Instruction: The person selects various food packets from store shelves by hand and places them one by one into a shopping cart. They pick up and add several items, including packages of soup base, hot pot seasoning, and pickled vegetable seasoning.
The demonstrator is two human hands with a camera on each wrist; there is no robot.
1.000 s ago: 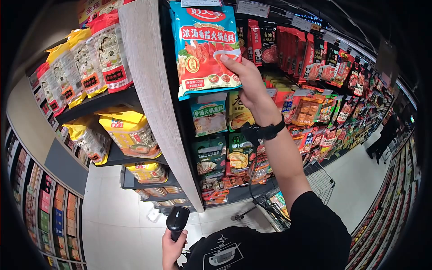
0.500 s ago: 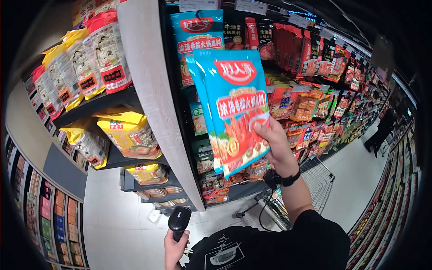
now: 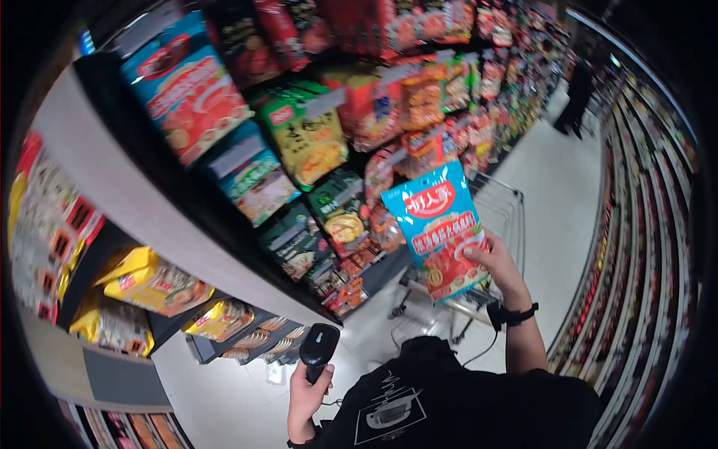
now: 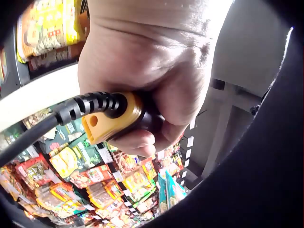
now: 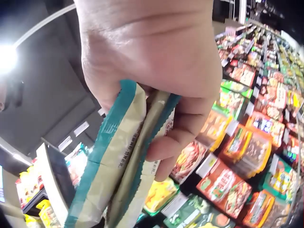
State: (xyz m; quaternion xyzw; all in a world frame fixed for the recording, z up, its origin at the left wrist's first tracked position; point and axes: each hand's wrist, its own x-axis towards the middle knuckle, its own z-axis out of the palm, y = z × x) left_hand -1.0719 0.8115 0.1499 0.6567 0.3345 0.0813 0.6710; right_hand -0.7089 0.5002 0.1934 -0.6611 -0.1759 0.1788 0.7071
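Packets (image 3: 440,238), pinched in the right hand (image 3: 499,265), should be held together; the scanner (image 3: 320,344) is gripped by the left hand (image 3: 306,395).

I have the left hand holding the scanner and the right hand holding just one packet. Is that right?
Not quite: the right hand holds two packets, as the right wrist view shows. The left hand does hold the scanner.

The held packets (image 3: 438,233) are blue and red, the scanner (image 3: 319,346) black and yellow.
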